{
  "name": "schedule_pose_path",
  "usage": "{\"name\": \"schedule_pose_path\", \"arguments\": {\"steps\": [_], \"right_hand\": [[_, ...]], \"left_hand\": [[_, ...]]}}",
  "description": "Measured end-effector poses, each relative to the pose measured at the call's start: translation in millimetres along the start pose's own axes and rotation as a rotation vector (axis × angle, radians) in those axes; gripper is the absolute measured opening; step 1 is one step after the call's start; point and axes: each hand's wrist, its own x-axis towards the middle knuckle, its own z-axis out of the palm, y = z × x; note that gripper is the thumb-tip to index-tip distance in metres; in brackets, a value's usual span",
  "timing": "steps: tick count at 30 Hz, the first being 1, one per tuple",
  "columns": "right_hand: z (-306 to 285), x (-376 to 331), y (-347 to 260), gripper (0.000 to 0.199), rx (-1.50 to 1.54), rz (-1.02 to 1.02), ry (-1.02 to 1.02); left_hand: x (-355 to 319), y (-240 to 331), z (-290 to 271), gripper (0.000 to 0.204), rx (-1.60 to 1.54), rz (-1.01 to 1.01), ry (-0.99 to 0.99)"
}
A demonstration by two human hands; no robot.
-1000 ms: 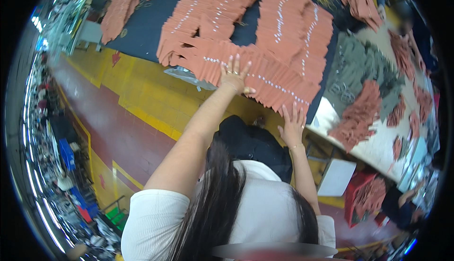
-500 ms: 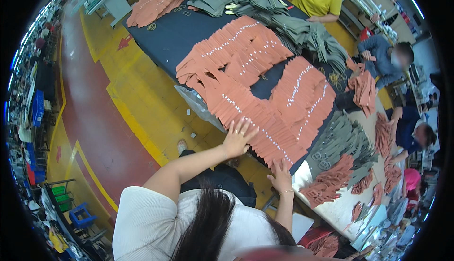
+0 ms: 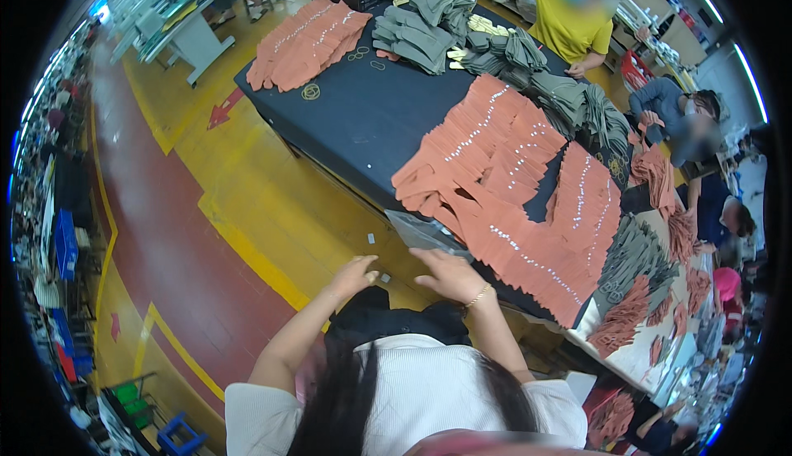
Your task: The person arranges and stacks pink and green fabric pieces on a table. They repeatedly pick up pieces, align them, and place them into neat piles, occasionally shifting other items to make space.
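My left hand (image 3: 355,275) is in the air in front of my body, off the table, holding nothing, its fingers stretched out. A short gap to its right is my right hand (image 3: 450,274), also holding nothing, fingers extended and thumb apart, a bracelet at the wrist. It is nearest the clear plastic sheet (image 3: 419,233) hanging at the table's edge. Beyond it, a fanned row of salmon-coloured fabric pieces (image 3: 528,264) with small white stickers lies on the dark table (image 3: 346,138). More overlapping rows (image 3: 474,130) of the same pieces spread behind it.
Grey-green fabric bundles (image 3: 412,39) lie at the far side, beside another salmon stack (image 3: 301,43). A person in yellow (image 3: 569,23) stands across the table; others work along the right. A pale table (image 3: 606,353) adjoins at right. Yellow and red floor (image 3: 165,208) runs along the left.
Both hands have left the salmon row and drawn back to my front, in the air. The view has shifted, so the table appears farther right. The fabric rows look unchanged.
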Motion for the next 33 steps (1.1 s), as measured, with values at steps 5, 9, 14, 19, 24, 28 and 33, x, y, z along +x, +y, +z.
{"name": "schedule_pose_path", "arguments": {"steps": [5, 9, 14, 19, 24, 28, 33], "right_hand": [[6, 84, -62, 0.061, -0.060, -0.033, -0.152], [-6, 129, -57, 0.061, -0.132, 0.092, -0.119], [-36, 192, -27, 0.060, -0.153, 0.175, -0.053], [-86, 286, -8, 0.060, -0.137, 0.146, -0.042], [-133, 361, 11, 0.059, -0.027, 0.046, 0.143], [-148, 388, 44, 0.055, 0.235, 0.032, 0.194], [-129, 406, 78, 0.046, 1.702, 0.141, 0.313]], "left_hand": [[-15, -78, -81, 0.052, -0.200, -0.227, 0.112], [7, -103, -119, 0.051, -0.401, -0.310, 0.106], [64, -101, -141, 0.050, -0.407, -0.269, 0.075], [108, -99, -187, 0.050, -0.418, -0.274, 0.036], [152, -105, -272, 0.047, -0.319, -0.370, 0.059], [221, -92, -336, 0.044, -0.395, -0.349, 0.099], [347, -49, -421, 0.046, -0.363, -0.072, 0.123]]}}
